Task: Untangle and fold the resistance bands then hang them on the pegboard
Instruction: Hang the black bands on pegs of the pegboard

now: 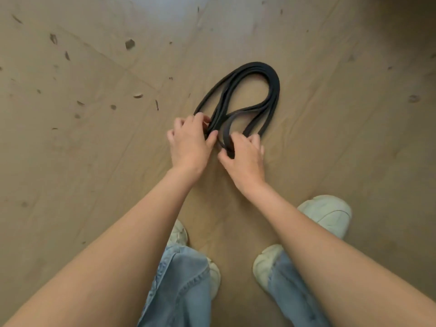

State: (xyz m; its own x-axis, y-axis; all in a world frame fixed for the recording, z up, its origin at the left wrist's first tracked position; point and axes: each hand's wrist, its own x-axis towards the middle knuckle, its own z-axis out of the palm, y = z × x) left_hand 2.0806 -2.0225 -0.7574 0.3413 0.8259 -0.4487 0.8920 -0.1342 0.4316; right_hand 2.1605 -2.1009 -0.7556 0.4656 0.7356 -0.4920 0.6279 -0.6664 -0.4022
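Black resistance bands (pixel 271 77) lie in a looped bundle on the wooden floor, the far loop rounded and the near ends crossing each other. My left hand (pixel 188 142) grips the left strands near their lower end, fingers curled over them. My right hand (pixel 245 154) pinches the crossing strands at the near end, thumb and fingers around a band. Both hands are close together, almost touching. No pegboard is in view.
The wooden floor (pixel 94 149) carries scattered dark scuffs and chips at the left. My jeans (pixel 184 286) and pale sneakers (pixel 328 213) stand just below the hands, one foot at the right, another near the centre.
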